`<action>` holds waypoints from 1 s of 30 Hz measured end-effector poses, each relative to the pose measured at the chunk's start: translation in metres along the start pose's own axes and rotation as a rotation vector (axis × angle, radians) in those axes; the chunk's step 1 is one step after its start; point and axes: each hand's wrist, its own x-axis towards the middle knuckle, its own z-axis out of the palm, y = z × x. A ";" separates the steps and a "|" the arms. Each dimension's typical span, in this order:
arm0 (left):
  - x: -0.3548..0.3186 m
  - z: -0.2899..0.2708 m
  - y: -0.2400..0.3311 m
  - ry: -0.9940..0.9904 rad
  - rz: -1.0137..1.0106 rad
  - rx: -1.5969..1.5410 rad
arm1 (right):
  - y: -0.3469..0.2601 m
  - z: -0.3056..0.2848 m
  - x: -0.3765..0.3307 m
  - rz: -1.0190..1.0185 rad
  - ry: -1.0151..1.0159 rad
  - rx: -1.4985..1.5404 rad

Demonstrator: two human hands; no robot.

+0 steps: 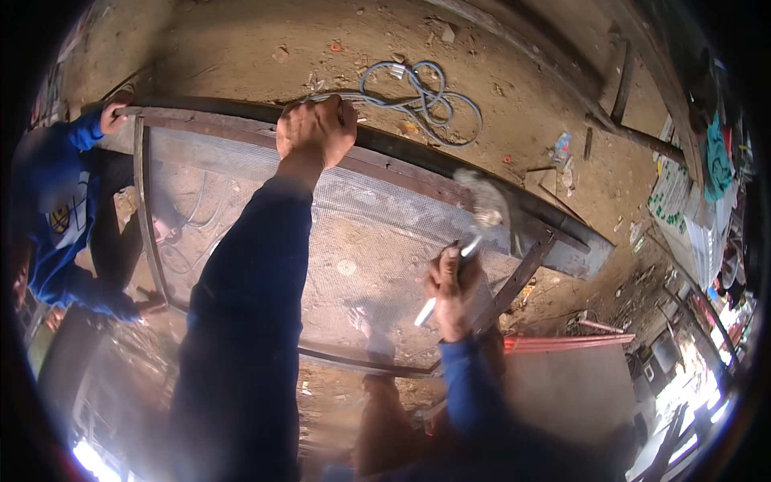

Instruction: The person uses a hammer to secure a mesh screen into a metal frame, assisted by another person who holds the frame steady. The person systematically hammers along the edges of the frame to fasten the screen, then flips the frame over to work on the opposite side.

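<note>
A dark wooden frame (393,166) with wire mesh (361,225) stretched across it lies tilted before me. My left hand (317,131) is closed over its far rail. In my right hand (452,289) is a white-handled tool (473,244), held above the right part of the mesh. Motion smears the tool's pale head (485,201) near the far rail, so I cannot tell its kind. At the left end, a co-worker in a blue top holds the frame's far corner with one hand (117,111); their other hand (151,304) is by the near corner.
A looped grey-blue cord (434,112) lies on the dirt floor beyond the frame. Wooden beams (530,56) cross the far right. At the right are a teal cloth (717,165), red strips (562,344) along a pale board (570,386), and scattered litter (562,146).
</note>
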 end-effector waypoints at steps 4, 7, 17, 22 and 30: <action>0.008 0.007 -0.006 0.076 0.057 0.026 | 0.023 0.056 -0.013 0.242 -0.034 0.387; 0.012 0.011 -0.008 0.087 0.052 0.037 | 0.024 0.062 -0.009 0.133 -0.011 0.532; 0.013 0.009 -0.008 0.095 0.056 0.024 | 0.030 0.101 0.005 0.114 -0.062 0.506; 0.013 0.013 -0.010 0.060 0.045 0.020 | 0.014 0.098 -0.001 -0.136 0.161 0.886; 0.013 0.012 -0.012 0.077 0.057 0.025 | 0.057 0.108 -0.006 0.048 0.059 0.315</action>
